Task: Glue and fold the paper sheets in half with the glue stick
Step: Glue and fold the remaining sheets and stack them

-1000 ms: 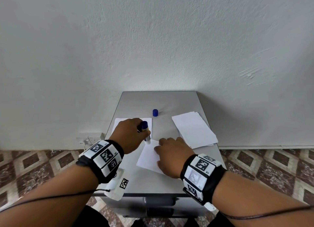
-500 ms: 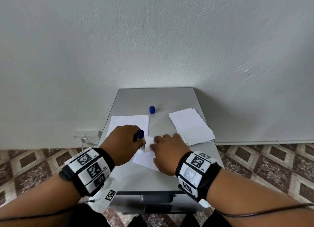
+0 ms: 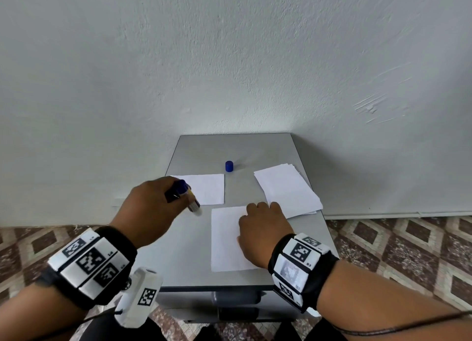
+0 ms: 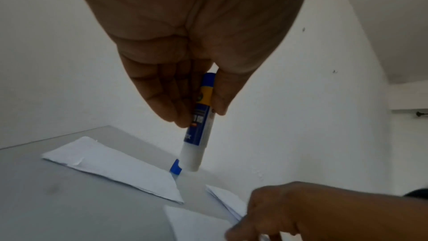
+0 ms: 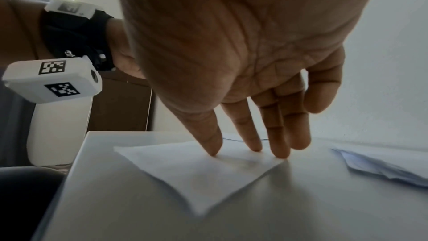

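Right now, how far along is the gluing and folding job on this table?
Done, by the look of it: one folded sheet lies at the far left, and the blue cap is off. In hand: the left hand grips the glue stick, lifted beside the sheet that the right hand presses flat with straight fingers. Whether glue is on it cannot be told. Left: folding this sheet, then the stack at the right.

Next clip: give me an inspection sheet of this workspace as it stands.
Surface: grey table, top of a cabinet.
Job's things: glue stick uncapped; sheet flat; folded sheet far left; paper stack right.
Clutter: blue cap standing apart.
Grips: left hand holds the glue stick off the paper; right hand presses the sheet.
Cables: thin cords along both forearms.
Surroundings: white wall, patterned floor tiles.
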A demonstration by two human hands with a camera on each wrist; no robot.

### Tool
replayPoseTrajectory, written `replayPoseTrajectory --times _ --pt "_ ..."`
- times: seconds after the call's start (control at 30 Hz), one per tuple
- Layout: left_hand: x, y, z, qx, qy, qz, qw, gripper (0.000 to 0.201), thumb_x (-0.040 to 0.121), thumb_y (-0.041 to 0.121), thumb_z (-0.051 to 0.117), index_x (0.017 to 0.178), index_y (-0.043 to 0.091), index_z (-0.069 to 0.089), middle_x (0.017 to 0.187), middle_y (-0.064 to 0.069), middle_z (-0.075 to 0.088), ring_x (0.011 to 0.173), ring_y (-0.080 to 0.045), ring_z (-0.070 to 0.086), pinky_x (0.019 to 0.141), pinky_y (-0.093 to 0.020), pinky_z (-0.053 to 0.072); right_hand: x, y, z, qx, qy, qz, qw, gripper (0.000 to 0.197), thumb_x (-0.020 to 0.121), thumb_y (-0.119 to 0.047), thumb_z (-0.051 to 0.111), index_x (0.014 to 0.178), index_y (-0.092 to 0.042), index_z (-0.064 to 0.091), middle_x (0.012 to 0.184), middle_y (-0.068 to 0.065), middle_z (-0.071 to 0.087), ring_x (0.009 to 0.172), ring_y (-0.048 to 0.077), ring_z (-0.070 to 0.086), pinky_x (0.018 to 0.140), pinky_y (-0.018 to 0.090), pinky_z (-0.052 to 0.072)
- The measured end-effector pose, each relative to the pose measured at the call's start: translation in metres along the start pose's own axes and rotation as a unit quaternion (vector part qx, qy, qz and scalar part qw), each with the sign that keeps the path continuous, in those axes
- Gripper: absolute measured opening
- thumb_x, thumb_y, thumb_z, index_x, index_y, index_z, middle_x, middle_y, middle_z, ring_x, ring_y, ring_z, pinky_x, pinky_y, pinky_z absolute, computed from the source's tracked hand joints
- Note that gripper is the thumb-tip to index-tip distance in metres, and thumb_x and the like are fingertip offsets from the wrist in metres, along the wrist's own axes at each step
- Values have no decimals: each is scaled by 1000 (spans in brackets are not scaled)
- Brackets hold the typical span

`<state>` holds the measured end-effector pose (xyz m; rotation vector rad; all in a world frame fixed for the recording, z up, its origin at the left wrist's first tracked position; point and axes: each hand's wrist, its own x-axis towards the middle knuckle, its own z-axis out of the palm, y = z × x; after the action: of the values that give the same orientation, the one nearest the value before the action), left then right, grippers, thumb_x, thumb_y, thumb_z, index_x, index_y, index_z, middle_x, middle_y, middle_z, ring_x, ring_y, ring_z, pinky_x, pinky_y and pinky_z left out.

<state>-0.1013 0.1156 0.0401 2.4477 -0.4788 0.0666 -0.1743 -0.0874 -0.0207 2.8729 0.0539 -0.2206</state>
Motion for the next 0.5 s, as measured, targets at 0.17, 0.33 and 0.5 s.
replayPoseTrajectory --times 0.17,0.33,0.5 --pt "2 0 12 11 -14 -10 1000 13 88 41 67 91 29 69 69 5 63 64 -11 57 55 -22 40 0 6 -4 66 58 -30 996 35 92 -29 52 124 -17 55 130 6 47 112 27 48 92 44 34" --pt "14 6 32 33 -23 6 999 18 88 42 65 92 25 67 76 9 65 70 -6 56 58 -20 37 9 14 -2 80 -3 -92 993 41 96 -33 46 135 -19 51 141 3 46 121 26 47 98 44 32" --pt "32 22 56 28 -39 18 999 17 88 40 65 87 23 65 72 11 61 67 -3 53 56 -17 34 3 14 0 85 11 -64 994 42 95 -46 45 125 -20 58 123 4 54 110 26 52 94 43 33"
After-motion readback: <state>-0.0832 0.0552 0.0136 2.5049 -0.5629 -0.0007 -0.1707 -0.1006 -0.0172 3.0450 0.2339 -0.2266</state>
